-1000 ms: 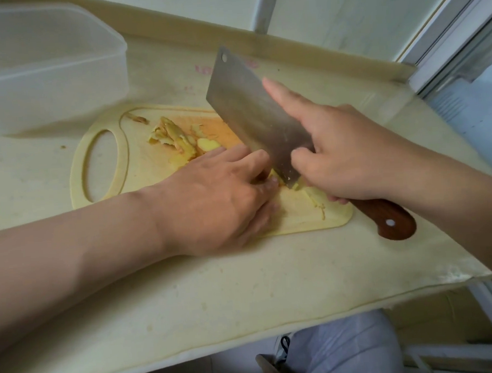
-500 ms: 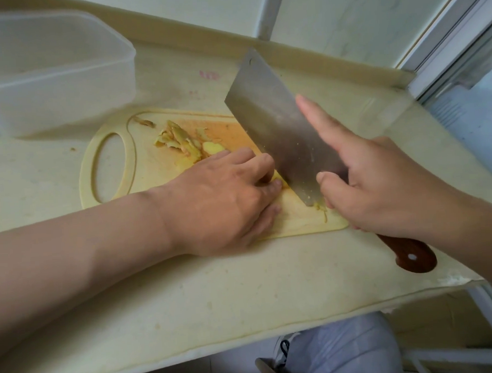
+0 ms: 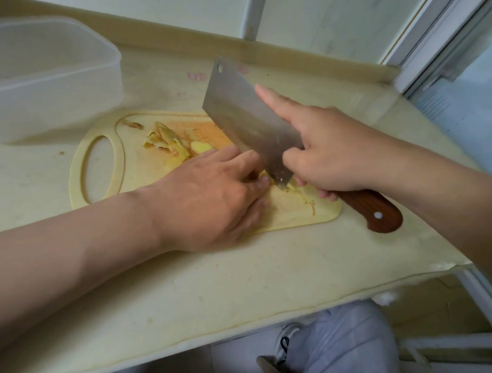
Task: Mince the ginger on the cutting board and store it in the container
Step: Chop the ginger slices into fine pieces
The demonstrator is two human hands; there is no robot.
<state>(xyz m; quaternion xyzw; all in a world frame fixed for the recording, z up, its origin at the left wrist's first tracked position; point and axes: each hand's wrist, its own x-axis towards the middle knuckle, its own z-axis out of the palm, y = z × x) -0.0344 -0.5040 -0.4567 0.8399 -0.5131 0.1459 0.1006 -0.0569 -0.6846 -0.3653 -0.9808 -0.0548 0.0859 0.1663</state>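
A pale yellow cutting board (image 3: 102,179) with an oval handle hole lies on the counter. Sliced ginger (image 3: 171,141) is piled at its middle, and thin cut strips (image 3: 302,196) lie by the blade's edge. My left hand (image 3: 211,199) presses down on a ginger piece that its curled fingers hide. My right hand (image 3: 331,150) grips a steel cleaver (image 3: 247,120) with a brown wooden handle (image 3: 374,213), forefinger stretched along the blade. The blade's lower corner touches the board right beside my left fingertips. A clear plastic container (image 3: 39,80) stands at the far left.
The cream counter (image 3: 244,277) ends in a front edge near me, with my trousers and shoe below it. A raised lip runs along the back wall. A window frame (image 3: 445,33) stands at the right.
The cleaver came back down toward my left fingertips after sitting further right half a second ago. My left hand stayed pressed on the ginger.
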